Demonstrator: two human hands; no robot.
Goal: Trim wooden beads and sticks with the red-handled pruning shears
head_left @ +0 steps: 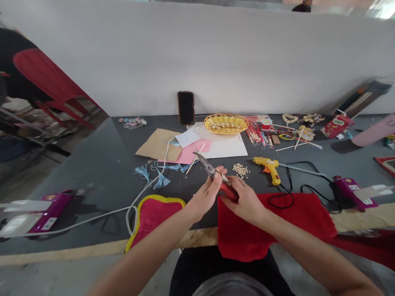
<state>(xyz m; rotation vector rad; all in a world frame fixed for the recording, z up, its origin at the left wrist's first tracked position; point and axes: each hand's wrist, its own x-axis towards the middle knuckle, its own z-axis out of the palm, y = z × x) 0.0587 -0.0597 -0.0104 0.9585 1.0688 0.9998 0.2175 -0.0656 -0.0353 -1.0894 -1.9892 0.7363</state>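
Above the dark table, my right hand (247,201) is closed around the red handles of a pair of scissors (208,166), whose grey blades point up and to the left. My left hand (205,195) is closed too, its thumb and fingers pinching the scissors near the pivot. A small pale bit (224,179) shows between the two hands; I cannot make out what it is. Just beyond them lies a little pile of pale beads (241,170). Blue tassels (162,179) and a thin wooden stick (195,158) rest to the left of the blades.
A yellow glue gun (269,167) with a black cord lies right of the beads. Behind are paper sheets (226,148), a yellow basket (226,130) and a phone (186,107). Red cloth (296,209) hangs over the front edge. Purple power strips (51,211) flank both sides.
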